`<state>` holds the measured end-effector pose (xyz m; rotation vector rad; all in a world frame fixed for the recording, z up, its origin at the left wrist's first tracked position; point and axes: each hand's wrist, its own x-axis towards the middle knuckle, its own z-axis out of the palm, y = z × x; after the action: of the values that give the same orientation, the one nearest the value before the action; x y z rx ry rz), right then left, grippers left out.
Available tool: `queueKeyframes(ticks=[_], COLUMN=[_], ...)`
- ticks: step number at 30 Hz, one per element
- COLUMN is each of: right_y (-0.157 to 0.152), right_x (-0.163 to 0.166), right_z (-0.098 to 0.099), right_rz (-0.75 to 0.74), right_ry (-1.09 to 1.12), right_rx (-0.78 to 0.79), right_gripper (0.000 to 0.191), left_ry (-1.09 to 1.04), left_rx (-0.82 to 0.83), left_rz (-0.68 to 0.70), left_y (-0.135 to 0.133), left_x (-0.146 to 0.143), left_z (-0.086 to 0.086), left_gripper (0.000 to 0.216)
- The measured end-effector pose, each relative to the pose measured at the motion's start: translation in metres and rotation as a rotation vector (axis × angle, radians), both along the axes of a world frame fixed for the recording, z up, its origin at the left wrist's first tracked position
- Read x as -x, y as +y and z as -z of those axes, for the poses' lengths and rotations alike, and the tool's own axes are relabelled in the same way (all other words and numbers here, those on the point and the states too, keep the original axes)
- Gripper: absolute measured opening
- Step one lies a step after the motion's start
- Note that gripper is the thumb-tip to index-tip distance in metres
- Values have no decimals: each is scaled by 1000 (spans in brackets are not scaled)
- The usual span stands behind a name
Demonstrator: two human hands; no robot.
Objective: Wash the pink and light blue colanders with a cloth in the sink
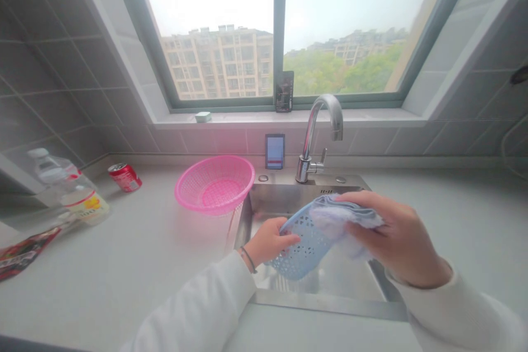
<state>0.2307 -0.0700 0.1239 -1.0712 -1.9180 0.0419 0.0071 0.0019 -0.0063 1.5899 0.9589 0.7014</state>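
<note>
Over the sink, my left hand (pixel 272 242) grips the rim of a light blue plastic basket (pixel 299 253) with small holes, which is tilted on its side. My right hand (pixel 390 236) is closed on a folded cloth (pixel 338 217), white and pale blue-grey, with a loose part hanging below. The cloth lies against the basket's upper right rim and hides that part of it. Beneath both hands is the stainless steel sink (pixel 330 303). Its chrome faucet (pixel 330 110) rises behind the basket, and I see no water running from it.
A pink colander (pixel 214 184) stands at the sink's left. Further left are a red can (pixel 125 177), clear plastic bottles (pixel 78 198) and a dark red packet (pixel 28 253). A phone (pixel 275 152) leans on the back wall. A small pale green box (pixel 203 116) sits on the windowsill.
</note>
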Motion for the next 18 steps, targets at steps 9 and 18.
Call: queueKeyframes(ticks=[9,18], right_y=[77,61], right_x=[-16,14], right_z=[98,90], right_rz=[172,-115], right_ry=[327,256], right_rx=[398,425], right_gripper=[32,22], left_ry=[36,109], left_rx=[-31,-49], left_rz=[-24,22], left_y=[6,7], left_x=[3,-3], left_z=[7,9], left_gripper=[25,24])
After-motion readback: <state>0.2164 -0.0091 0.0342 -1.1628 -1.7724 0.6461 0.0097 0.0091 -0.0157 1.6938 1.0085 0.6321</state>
